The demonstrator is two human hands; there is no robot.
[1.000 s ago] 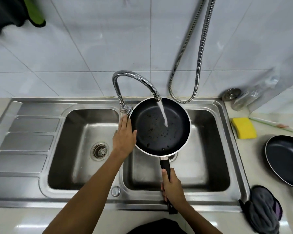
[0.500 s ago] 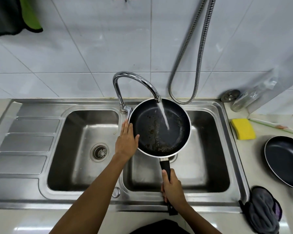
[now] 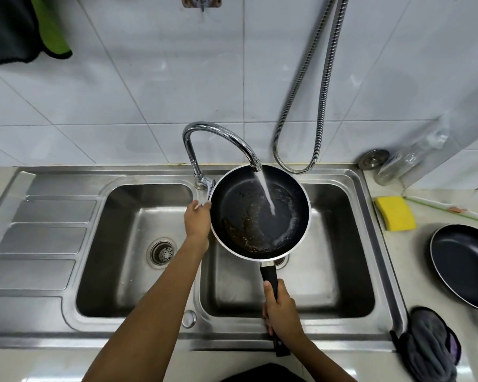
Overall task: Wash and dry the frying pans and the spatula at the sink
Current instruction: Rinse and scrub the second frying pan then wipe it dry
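Black pan (image 3: 240, 210) under tap (image 3: 218, 130), left hand (image 3: 198, 223) perhaps touching.

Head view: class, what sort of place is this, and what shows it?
Most likely a home kitchen: a steel double sink with a running tap, one dirty pan held under it, and a second pan near a sponge on the counter.

1. Home kitchen, sink area.
2. Stainless double-bowl sink (image 3: 342, 176) with ribbed drainboard (image 3: 44, 238), set in a beige counter (image 3: 409, 257).
3. Chrome gooseneck tap (image 3: 218, 130) running, white tiled wall (image 3: 149, 92) behind.
4. Yellow sponge (image 3: 395, 213) and grey cloth (image 3: 428, 346) on the counter.
5. Dirty frying pan (image 3: 232, 205) over the right bowl, second frying pan (image 3: 464, 266) on the counter.
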